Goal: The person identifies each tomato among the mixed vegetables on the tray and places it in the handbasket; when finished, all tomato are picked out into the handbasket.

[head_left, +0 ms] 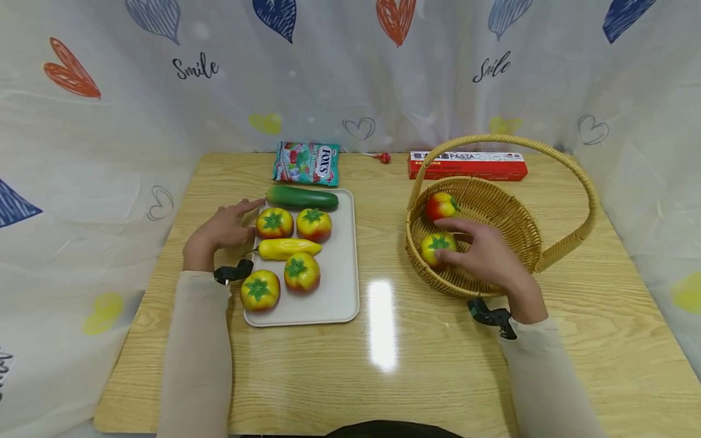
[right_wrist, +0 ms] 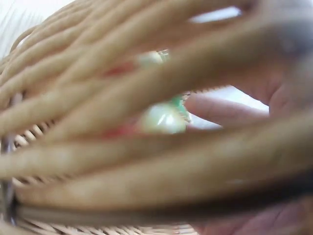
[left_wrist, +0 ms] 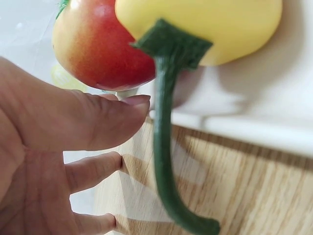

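Observation:
My right hand reaches into a wicker basket around a yellow-and-red tomato. Its thumb overlaps the tomato and the forefinger stretches past its far side; blurred wicker hides much of this in the right wrist view. Another tomato lies behind it. My left hand is beside the left rim of a white tray, holding nothing, its thumb straight in the left wrist view. Near its fingers are a cucumber, a tomato and a yellow pepper, whose green stem hangs over the rim.
Other tomatoes also sit on the tray. Behind it lie a Fox's candy bag and a red lollipop. A red pasta box stands behind the basket, whose tall handle arches overhead. A printed curtain backs the wooden table.

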A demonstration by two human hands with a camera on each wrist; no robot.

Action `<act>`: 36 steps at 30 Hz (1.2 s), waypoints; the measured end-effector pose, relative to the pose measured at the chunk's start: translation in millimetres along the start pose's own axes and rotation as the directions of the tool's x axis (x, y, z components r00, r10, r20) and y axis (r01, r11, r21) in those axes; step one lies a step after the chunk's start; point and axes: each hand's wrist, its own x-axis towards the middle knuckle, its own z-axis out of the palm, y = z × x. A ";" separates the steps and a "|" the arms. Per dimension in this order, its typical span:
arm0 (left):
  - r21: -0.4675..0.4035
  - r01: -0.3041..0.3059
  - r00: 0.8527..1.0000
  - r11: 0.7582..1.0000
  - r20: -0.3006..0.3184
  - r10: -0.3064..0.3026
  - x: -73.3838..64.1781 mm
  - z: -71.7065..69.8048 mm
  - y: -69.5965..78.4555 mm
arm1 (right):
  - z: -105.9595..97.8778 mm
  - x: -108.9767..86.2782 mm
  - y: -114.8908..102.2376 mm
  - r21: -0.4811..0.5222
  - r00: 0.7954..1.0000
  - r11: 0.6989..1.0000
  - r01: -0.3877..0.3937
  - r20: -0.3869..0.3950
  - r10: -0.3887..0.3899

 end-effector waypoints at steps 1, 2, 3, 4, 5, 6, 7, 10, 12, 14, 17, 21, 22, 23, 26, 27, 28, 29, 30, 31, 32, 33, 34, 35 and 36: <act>0.000 -0.001 1.000 1.000 0.000 0.001 0.0 -0.2 0.4 | -0.6 -1.2 -0.9 0.008 1.000 1.000 0.004 -0.012 -0.004; 0.002 -0.002 1.000 1.000 -0.001 0.002 0.2 -0.1 0.5 | -1.2 -2.7 -2.3 0.019 1.000 1.000 0.011 -0.023 -0.010; 0.003 -0.003 1.000 1.000 -0.002 0.003 0.5 0.2 0.5 | -1.8 -4.1 -3.6 0.025 0.999 1.000 0.019 -0.035 -0.018; 0.003 -0.002 1.000 1.000 -0.002 0.002 0.5 0.4 0.7 | -2.0 -5.2 -4.6 0.026 0.998 0.999 0.030 -0.052 -0.028; 0.003 -0.003 1.000 1.000 -0.001 0.003 0.8 0.5 0.5 | -2.0 -6.0 -6.3 0.027 0.997 0.999 0.040 -0.072 -0.038; 0.001 -0.004 1.000 1.000 -0.001 0.004 1.1 0.7 0.2 | -1.6 -6.8 -8.1 0.024 0.995 0.998 0.051 -0.089 -0.048; 0.000 -0.006 1.000 1.000 -0.002 0.006 1.2 0.9 -0.3 | -0.9 -7.0 -10.4 0.031 0.993 0.997 0.065 -0.105 -0.062; -0.004 -0.010 1.000 1.000 -0.002 0.010 1.0 1.1 -1.3 | 2.8 -5.5 -18.0 0.063 0.985 0.991 0.119 -0.133 -0.110; -0.007 -0.010 1.000 1.000 -0.002 0.010 0.7 1.1 -1.6 | 6.7 -2.8 -24.0 0.095 0.977 0.980 0.177 -0.135 -0.164; -0.006 -0.009 1.000 1.000 -0.003 0.009 0.5 1.1 -1.8 | 11.6 1.1 -31.1 0.111 0.970 0.968 0.225 -0.120 -0.212; -0.001 -0.008 1.000 1.000 -0.005 0.008 0.4 1.0 -1.8 | 21.0 9.1 -43.9 0.144 0.958 0.948 0.283 -0.082 -0.274; 0.004 -0.003 1.000 1.000 -0.004 0.003 0.8 1.1 -1.8 | 37.3 20.8 -64.2 0.240 0.953 0.926 0.291 0.017 -0.304; 0.001 -0.001 1.000 1.000 -0.003 0.001 1.0 1.0 -1.8 | 42.3 24.4 -69.1 0.268 0.948 0.918 0.292 0.046 -0.315; -0.003 0.000 1.000 1.000 -0.002 0.000 1.1 1.0 -1.6 | 47.4 28.3 -73.8 0.289 0.942 0.911 0.295 0.072 -0.328; -0.015 0.003 1.000 1.000 -0.001 -0.003 1.3 0.7 -1.5 | 63.7 40.2 -87.0 0.338 0.918 0.889 0.310 0.138 -0.372; -0.020 0.004 1.000 1.000 -0.001 -0.004 1.3 0.6 -1.4 | 69.5 44.2 -91.1 0.346 0.909 0.882 0.318 0.152 -0.388; -0.022 0.004 1.000 1.000 0.000 -0.004 1.2 0.5 -1.2 | 75.6 48.2 -94.7 0.358 0.901 0.876 0.324 0.165 -0.401; -0.024 0.004 1.000 1.000 0.001 -0.004 1.3 0.4 -1.1 | 81.7 51.8 -98.2 0.367 0.895 0.872 0.325 0.178 -0.408; -0.025 0.005 1.000 1.000 0.002 -0.005 1.1 0.3 -0.9 | 87.8 55.0 -101.5 0.370 0.889 0.869 0.328 0.191 -0.416; -0.027 0.004 1.000 1.000 0.003 -0.004 1.0 0.3 -0.7 | 93.9 58.1 -104.3 0.365 0.884 0.871 0.330 0.205 -0.421; -0.030 0.005 1.000 1.000 0.004 -0.005 0.9 0.1 -0.9 | 100.0 61.0 -106.9 0.360 0.880 0.874 0.326 0.221 -0.420; -0.033 0.008 1.000 0.999 0.005 -0.007 0.5 0.0 -0.8 | 106.0 63.9 -109.1 0.341 0.879 0.884 0.321 0.241 -0.412; -0.034 0.009 1.000 0.999 0.007 -0.009 0.6 0.1 -1.0 | 111.5 66.2 -111.2 0.321 0.879 0.895 0.310 0.263 -0.398; -0.036 0.013 1.000 0.999 0.008 -0.012 0.4 0.0 -1.3 | 116.4 67.9 -113.3 0.294 0.881 0.909 0.295 0.284 -0.378; -0.035 0.012 1.000 0.999 0.008 -0.011 0.4 -0.1 -1.7 | 120.9 69.2 -115.5 0.267 0.883 0.922 0.279 0.305 -0.356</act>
